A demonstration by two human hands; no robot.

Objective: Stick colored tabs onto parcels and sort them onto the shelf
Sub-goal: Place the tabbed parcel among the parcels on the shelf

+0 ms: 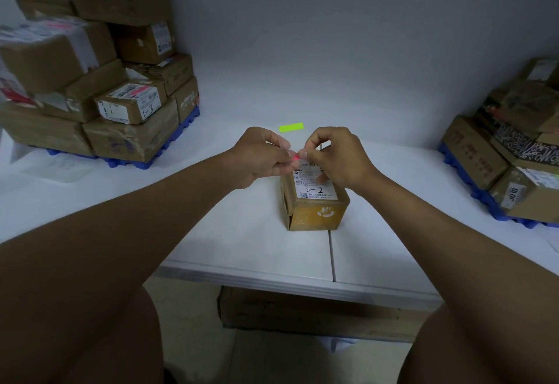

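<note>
Both hands, the left hand (pixel 262 157) and the right hand (pixel 335 157), are meeting over the parcel (pixel 314 202) sitting on the table (pixel 242 241), a tab (pixel 295 158) pinched between them, another tab (pixel 291 127) lying just beyond, and parcel stacks (pixel 99 81) standing far left and far right.

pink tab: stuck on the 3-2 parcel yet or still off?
Off. Both hands, left hand and right hand, pinch the pink tab above the parcel.
</note>
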